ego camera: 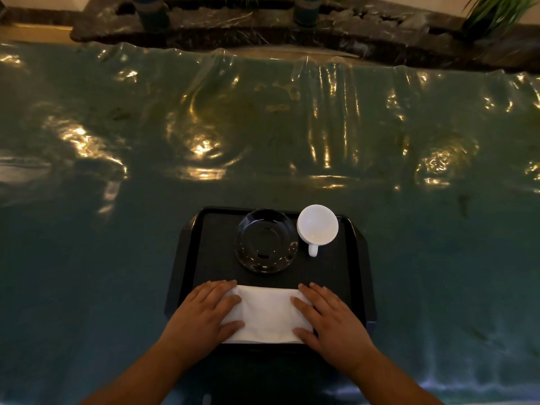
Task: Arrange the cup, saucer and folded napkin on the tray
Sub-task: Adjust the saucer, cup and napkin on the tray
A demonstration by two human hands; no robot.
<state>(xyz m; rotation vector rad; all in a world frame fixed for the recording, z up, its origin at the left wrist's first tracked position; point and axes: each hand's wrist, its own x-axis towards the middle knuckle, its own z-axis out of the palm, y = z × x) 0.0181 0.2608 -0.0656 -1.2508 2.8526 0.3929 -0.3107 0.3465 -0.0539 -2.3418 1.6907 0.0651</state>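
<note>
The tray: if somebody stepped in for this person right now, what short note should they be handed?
Left hand: flat on the left end of the folded napkin, holding nothing.
Right hand: flat on its right end.
Napkin lies along the near edge of the tray.
Saucer sits empty at the tray's far side; cup stands beside it on the right, handle toward the person.
Done: all three on the tray.
Left: probably set the cup on the saucer.
</note>
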